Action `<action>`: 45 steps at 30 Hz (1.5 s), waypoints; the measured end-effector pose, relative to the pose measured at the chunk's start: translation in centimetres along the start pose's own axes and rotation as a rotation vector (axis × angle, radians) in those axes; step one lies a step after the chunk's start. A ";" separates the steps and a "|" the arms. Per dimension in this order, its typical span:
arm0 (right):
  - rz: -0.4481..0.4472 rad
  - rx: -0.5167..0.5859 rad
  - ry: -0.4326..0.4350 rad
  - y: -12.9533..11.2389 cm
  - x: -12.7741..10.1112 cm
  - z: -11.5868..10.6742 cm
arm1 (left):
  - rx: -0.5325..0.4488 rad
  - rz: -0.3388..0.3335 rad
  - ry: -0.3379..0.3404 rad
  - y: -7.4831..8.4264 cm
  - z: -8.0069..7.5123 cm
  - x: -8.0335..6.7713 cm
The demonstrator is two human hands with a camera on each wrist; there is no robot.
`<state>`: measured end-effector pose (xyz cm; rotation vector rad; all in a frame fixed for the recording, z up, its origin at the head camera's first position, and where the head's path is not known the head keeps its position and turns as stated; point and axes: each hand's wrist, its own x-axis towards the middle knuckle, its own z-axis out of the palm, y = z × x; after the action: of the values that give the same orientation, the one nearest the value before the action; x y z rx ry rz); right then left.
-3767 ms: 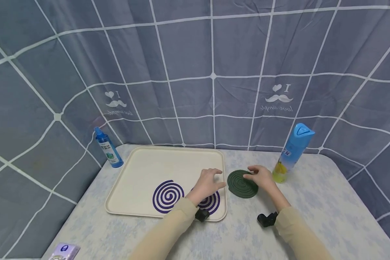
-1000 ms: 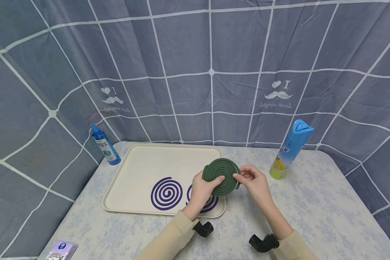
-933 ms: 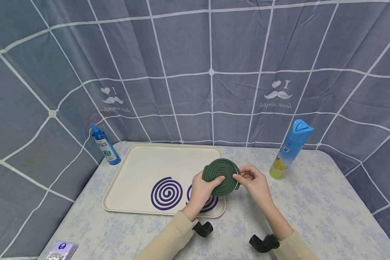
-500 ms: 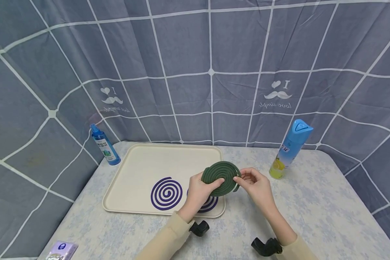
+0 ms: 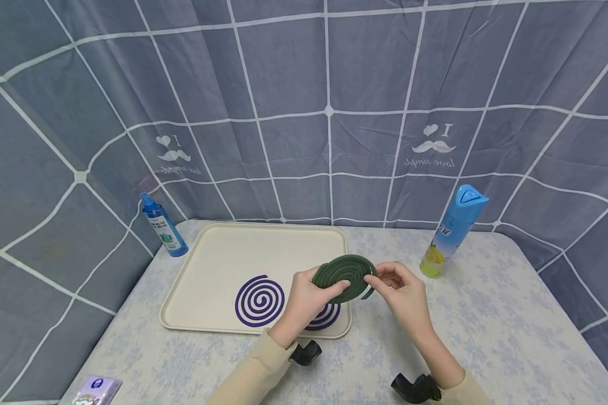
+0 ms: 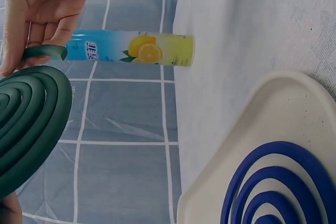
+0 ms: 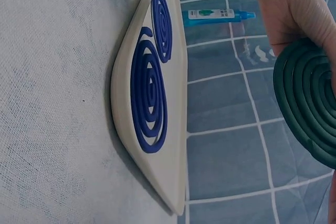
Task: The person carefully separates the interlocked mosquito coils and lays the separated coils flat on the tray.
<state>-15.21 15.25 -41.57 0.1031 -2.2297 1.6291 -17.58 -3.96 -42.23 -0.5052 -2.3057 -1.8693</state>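
The fingers of the left hand (image 5: 304, 295) pinch one edge of the green coil (image 5: 345, 274); the right hand (image 5: 400, 289) pinches its loose outer end opposite. The coil is held above the tray's (image 5: 218, 253) right front corner, its halves barely parted. Two purple coils (image 5: 260, 300) already lie separated on the tray, near the desk's (image 5: 512, 326) front edge.

A tray (image 5: 223, 253) lies on the desk (image 5: 486, 326) with two coils (image 5: 260, 301) inside. A bottle (image 5: 163, 225) stands at its left, a can (image 5: 453, 232) at its right, and a packet (image 5: 97, 390) lies at the near left corner.
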 end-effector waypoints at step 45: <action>0.081 -0.110 -0.234 -0.8 -0.4 -0.6 | 0.079 -0.154 -0.373 0.3 -1.8 -0.3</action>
<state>-14.51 15.47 -40.83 0.1842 -2.5255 1.6028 -17.44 -5.70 -41.67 -0.7409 -2.7128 -1.8728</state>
